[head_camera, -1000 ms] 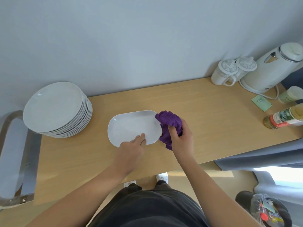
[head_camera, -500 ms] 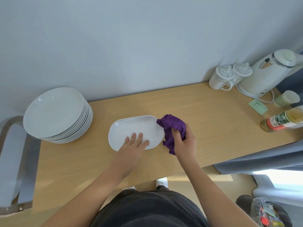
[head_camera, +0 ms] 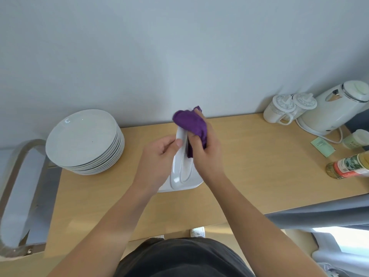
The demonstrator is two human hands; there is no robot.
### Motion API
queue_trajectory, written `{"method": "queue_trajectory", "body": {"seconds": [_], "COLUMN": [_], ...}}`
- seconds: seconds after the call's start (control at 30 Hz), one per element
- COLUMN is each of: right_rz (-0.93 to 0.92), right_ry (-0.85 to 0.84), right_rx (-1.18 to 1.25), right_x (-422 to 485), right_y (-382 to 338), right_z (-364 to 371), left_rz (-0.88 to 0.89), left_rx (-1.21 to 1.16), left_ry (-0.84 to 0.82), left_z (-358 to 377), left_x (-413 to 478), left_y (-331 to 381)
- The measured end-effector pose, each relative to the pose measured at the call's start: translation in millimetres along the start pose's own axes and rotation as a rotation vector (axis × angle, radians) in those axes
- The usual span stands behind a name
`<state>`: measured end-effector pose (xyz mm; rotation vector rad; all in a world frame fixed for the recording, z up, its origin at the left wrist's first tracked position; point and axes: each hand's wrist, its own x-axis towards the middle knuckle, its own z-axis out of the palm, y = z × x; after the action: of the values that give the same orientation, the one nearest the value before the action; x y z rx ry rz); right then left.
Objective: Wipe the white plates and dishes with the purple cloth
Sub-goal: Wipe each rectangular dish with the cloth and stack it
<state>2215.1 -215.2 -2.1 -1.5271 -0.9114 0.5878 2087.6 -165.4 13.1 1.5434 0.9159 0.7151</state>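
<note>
Head view: left hand [head_camera: 157, 156] grips dish [head_camera: 180, 173], right hand [head_camera: 207, 156] presses cloth [head_camera: 189, 122].

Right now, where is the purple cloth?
Centre of the head view: the purple cloth is bunched in the right hand, against the top end of the tilted oval dish held by the left hand, right of the plate stack.

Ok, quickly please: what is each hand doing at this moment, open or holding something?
Left hand: closed, gripping the white dish by its edge, tilted up.
Right hand: closed, gripping the purple cloth against the dish.
</note>
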Motion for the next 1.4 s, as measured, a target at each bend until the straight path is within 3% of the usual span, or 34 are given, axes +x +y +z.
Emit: {"method": "queue_trajectory", "body": {"seconds": [0.17, 0.27, 0.5, 0.63, 0.73, 0.87, 1.07, 1.2, 1.3, 1.4], "right_rz": [-0.162, -0.248, 0.048, 0.094, -0.022, -0.306, -0.626, -0.444, -0.199, -0.084], "right_ry": [-0.080, -0.063, 0.136, 0.076, 0.016, -0.071, -0.194, -0.132, 0.024, 0.130], "right_rx": [0.002, 0.015, 0.105, 0.063, 0.014, -0.087, -0.297, -0.208, -0.058, -0.026], "right_x": [-19.5, -44.0, 2.1, 25.0, 7.6, -30.8, -73.0, -67.7, -41.8, -15.3], "right_y": [27.0, 39.1, 4.3, -6.6, 1.9, 33.0, 72.8, 56.1, 28.4, 8.8], "right_z": [22.1, 27.8, 34.0, 25.0, 27.0, 27.8, 23.8, 29.7, 35.4, 33.9], "left_rz": [-0.058, -0.052, -0.057, -0.073, -0.099, -0.120, -0.163, -0.150, -0.141, -0.179], "left_rx": [-0.203, -0.197, -0.042, -0.058, -0.148, -0.280, -0.270, -0.208, -0.162, -0.155], "left_ry": [-0.010, -0.077, -0.163, -0.139, -0.106, -0.043, 0.017, 0.001, -0.100, -0.159], "left_z": [-8.7, -13.0, -15.0, -15.9, -20.7, -29.8, -39.6, -34.6, -30.3, -29.2], "left_x": [3.3, 3.3, -4.3, -7.0, -4.4, 1.8, 7.9, 3.3, -3.8, -9.8], "left_y": [8.9, 15.1, 6.7, 7.8, 14.3, 14.6, 20.1, 23.3, 23.0, 18.1]}}
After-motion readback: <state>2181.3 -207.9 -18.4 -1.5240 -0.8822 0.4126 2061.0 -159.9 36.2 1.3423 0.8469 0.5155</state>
